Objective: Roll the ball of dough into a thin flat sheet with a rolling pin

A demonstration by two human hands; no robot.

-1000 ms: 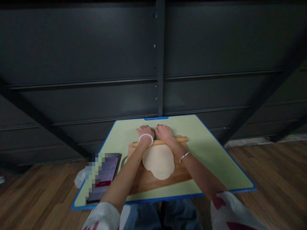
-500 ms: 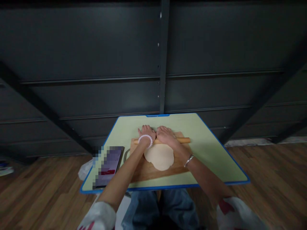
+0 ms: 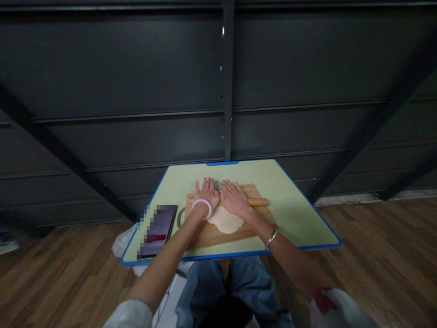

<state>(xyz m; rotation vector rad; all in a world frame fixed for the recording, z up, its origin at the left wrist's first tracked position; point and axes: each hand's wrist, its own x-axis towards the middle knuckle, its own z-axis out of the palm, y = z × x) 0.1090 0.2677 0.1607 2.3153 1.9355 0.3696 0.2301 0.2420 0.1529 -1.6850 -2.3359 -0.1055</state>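
A wooden rolling pin lies across the far edge of a flat, pale sheet of dough on a wooden cutting board. Both palms press down on the pin with the fingers stretched flat. My left hand, with a white bead bracelet at the wrist, covers the pin's left part. My right hand, with a silver bracelet further down the arm, covers its middle. Only the pin's right end shows clearly.
The board rests on a pale green tabletop with a blue rim. A phone with a blurred screen lies left of the board. A dark metal wall rises right behind the table. Wooden floor lies on both sides; my jeans show below.
My hands have pushed the rolling pin a little further away over the dough, and the fingers have stretched out flatter. The view has pulled back and the table sits higher in the frame.
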